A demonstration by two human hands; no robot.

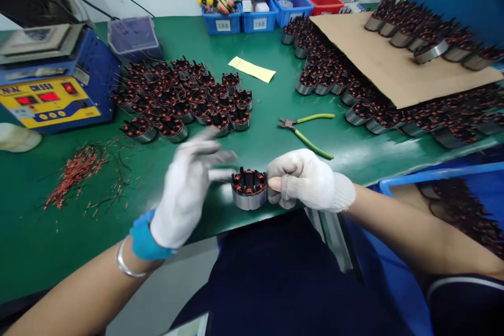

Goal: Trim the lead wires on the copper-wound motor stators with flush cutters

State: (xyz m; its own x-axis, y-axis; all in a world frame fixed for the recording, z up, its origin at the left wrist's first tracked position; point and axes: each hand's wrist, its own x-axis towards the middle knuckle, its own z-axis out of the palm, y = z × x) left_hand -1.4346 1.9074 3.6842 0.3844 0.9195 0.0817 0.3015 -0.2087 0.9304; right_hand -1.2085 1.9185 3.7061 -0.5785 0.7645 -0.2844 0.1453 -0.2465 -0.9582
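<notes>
A motor stator with copper windings and black plastic teeth stands upright near the table's front edge. My right hand, in a white glove with a bare thumb tip, grips it from the right side with bent fingers. On the left, my gloved left hand hovers with its fingers spread, somewhat smeared by motion; a fingertip reaches close to the stator's left side, and I cannot tell if it touches. Green-handled cutting pliers lie opened behind my right hand.
Wound stators cluster behind my left hand; more sit under and on a cardboard sheet at right. Copper wire scraps lie left, before a blue-and-yellow soldering unit. A blue crate stands lower right. Small bins line the back.
</notes>
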